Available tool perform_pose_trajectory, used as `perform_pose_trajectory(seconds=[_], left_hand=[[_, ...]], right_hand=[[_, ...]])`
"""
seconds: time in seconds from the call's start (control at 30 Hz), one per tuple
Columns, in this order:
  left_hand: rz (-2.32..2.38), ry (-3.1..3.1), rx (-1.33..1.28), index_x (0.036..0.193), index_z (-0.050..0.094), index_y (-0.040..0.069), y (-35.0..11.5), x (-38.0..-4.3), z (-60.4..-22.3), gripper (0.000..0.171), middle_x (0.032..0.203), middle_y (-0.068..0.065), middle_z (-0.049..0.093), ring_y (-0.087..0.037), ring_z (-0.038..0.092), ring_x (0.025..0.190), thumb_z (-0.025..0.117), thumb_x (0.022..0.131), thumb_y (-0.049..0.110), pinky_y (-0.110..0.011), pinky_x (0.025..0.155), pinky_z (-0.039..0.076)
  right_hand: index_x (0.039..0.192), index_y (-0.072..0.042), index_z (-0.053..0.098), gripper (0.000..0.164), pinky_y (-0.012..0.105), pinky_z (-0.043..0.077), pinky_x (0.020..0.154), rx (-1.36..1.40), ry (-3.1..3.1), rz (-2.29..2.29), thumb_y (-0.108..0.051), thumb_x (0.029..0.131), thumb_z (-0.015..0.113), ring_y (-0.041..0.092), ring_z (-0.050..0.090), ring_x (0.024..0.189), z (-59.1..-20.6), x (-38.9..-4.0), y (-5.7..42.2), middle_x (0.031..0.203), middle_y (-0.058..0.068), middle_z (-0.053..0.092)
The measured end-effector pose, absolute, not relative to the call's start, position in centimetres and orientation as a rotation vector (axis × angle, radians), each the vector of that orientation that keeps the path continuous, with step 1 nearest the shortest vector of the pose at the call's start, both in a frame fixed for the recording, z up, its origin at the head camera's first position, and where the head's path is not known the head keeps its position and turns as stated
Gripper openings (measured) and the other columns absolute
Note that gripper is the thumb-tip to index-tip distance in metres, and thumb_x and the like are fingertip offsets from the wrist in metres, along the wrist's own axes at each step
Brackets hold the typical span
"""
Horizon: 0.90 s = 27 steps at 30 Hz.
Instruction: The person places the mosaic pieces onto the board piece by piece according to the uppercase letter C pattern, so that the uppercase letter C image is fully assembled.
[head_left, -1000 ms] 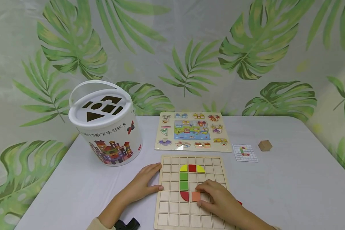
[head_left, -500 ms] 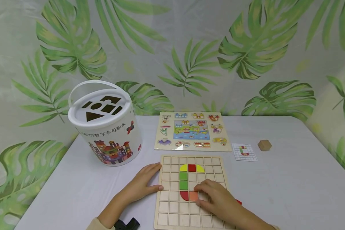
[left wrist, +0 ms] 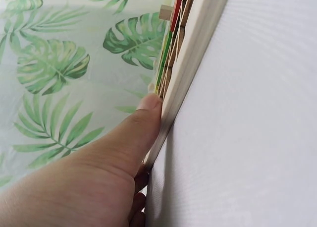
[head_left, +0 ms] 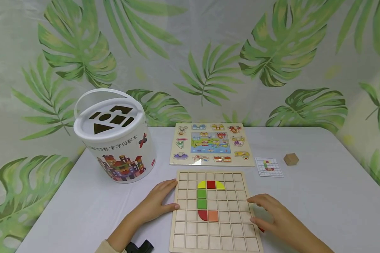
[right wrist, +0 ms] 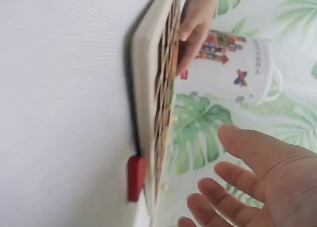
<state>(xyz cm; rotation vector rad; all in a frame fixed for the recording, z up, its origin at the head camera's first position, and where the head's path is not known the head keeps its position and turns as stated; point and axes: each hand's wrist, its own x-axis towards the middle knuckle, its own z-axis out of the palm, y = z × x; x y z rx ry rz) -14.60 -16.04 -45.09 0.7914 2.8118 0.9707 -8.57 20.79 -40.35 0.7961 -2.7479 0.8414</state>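
A wooden grid board [head_left: 232, 230] lies on the table. Set in its cells is a C-like figure: yellow quarter rounds [head_left: 220, 185] and a red square [head_left: 211, 185] on top, green squares [head_left: 202, 198] down the side, a red quarter round [head_left: 203, 215] and an orange square [head_left: 213, 215] at the bottom. My left hand [head_left: 156, 202] rests against the board's left edge, thumb [left wrist: 148, 103] at the rim. My right hand [head_left: 277, 219] hovers at the right edge, fingers spread and holding nothing. Beneath it a red piece [right wrist: 136, 178] lies beside the board, mostly hidden in the head view.
Behind the board lies a picture puzzle [head_left: 212, 160] with knobbed pieces. A pattern card [head_left: 268, 167] and a plain wooden cube [head_left: 291, 159] sit to its right. At the back left stands a white bucket [head_left: 114, 140] with shape holes in its lid.
The orange square has slid left into the cell beside the red quarter round. My right hand has let go of it and moved right, to the board's edge. My left hand stays put.
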Motion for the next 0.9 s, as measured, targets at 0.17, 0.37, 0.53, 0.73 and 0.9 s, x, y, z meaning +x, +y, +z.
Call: perform_pose_trajectory(seconds=[0.17, 0.37, 0.53, 0.73, 0.9], left_hand=[[0.974, 2.807, 0.778, 0.138, 0.035, 0.008, -16.0, -14.5, -45.0, 0.079, 0.141, -0.007, 0.032, -0.027, 0.024, 0.13, 0.06, 0.078, 0.052, -0.047, 0.103, 0.021], [0.959, 2.814, 0.78, 0.138, 0.035, 0.007, -16.0, -14.5, -44.9, 0.079, 0.141, -0.007, 0.033, -0.027, 0.024, 0.129, 0.06, 0.078, 0.052, -0.047, 0.103, 0.021], [0.963, 2.815, 0.767, 0.138, 0.035, 0.008, -15.9, -14.5, -45.0, 0.079, 0.141, -0.007, 0.032, -0.027, 0.024, 0.13, 0.06, 0.078, 0.052, -0.048, 0.103, 0.022], [0.957, 2.824, 0.77, 0.139, 0.035, 0.008, -15.9, -14.5, -45.1, 0.079, 0.141, -0.006, 0.032, -0.027, 0.024, 0.129, 0.06, 0.078, 0.052, -0.048, 0.103, 0.022], [0.953, 2.818, 0.773, 0.138, 0.035, 0.008, -16.0, -14.5, -45.1, 0.079, 0.141, -0.007, 0.032, -0.027, 0.024, 0.129, 0.058, 0.078, 0.053, -0.047, 0.103, 0.021]], right_hand=[[0.112, -0.014, 0.055, 0.04, 0.023, 0.047, 0.071, 0.825, -2.848, 0.899, -0.028, 0.078, 0.07, 0.006, 0.049, 0.086, -41.5, -7.8, 23.0, 0.105, -0.01, 0.051], [0.103, -0.018, 0.057, 0.031, 0.021, 0.045, 0.076, 0.739, -3.02, 0.836, -0.037, 0.08, 0.066, 0.004, 0.045, 0.085, -42.8, -7.6, 23.6, 0.098, -0.013, 0.047], [0.097, -0.017, 0.058, 0.022, 0.021, 0.046, 0.073, 0.756, -2.938, 0.807, -0.02, 0.078, 0.07, 0.003, 0.046, 0.082, -43.5, -7.7, 23.5, 0.094, -0.013, 0.047], [0.097, -0.012, 0.056, 0.034, 0.02, 0.047, 0.064, 0.747, -2.753, 0.854, -0.002, 0.07, 0.073, 0.001, 0.048, 0.077, -43.9, -7.8, 23.8, 0.092, -0.012, 0.051], [0.099, -0.013, 0.055, 0.039, 0.016, 0.045, 0.06, 0.869, -2.618, 0.95, 0.004, 0.069, 0.072, 0.002, 0.049, 0.073, -43.5, -8.2, 23.5, 0.09, -0.011, 0.051]])
